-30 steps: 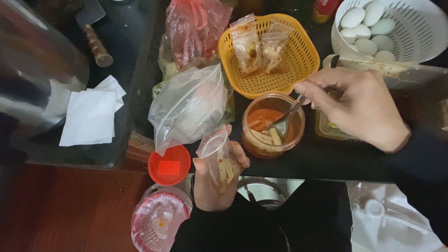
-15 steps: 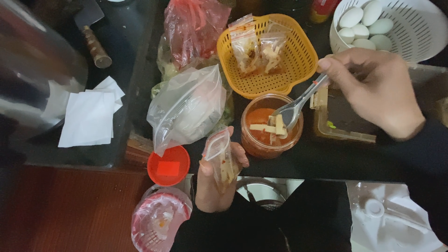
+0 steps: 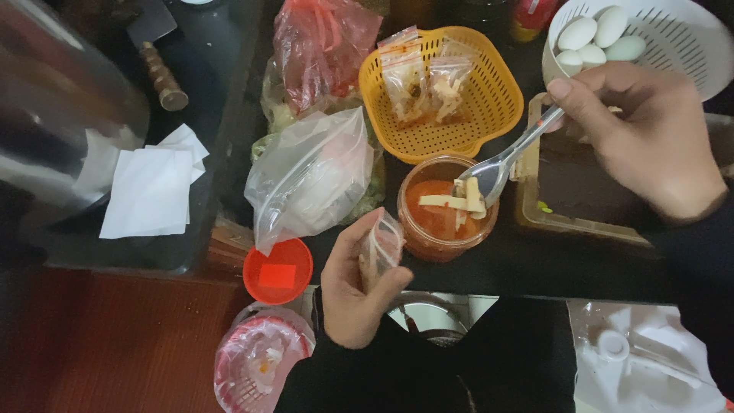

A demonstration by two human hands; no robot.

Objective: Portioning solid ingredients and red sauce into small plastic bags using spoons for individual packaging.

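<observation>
Head view looks straight down at two hands over a dark counter. On the right, the right hand (image 3: 650, 145) pinches the handle of a shiny metal spoon (image 3: 508, 157) between thumb and fingers. The spoon's long side runs on a slant, from the hand at the upper right down to its bowl at the lower left. The bowl holds a few pale flat strips of food (image 3: 468, 195) and hangs just over the round clear jar of red-orange sauce (image 3: 447, 210). The left hand (image 3: 355, 287) is curled around a small clear plastic bag (image 3: 380, 248) and holds it up, with the bag's mouth tipped toward the jar. This bag sits just beside the jar, down and to the left of the spoon's bowl, so the spoon end is near the bag but not touching it. The left hand is the nearer one to the bag, and the right hand is well apart from it, up by the white plastic strainer with pale eggs (image 3: 688, 46). Behind the jar sits a yellow plastic basket (image 3: 497, 107) with two small filled bags in it. A bigger clear plastic bag (image 3: 313, 176) lies to the left of the jar, and a round red lid (image 3: 277, 271) lies near the left hand.
</observation>
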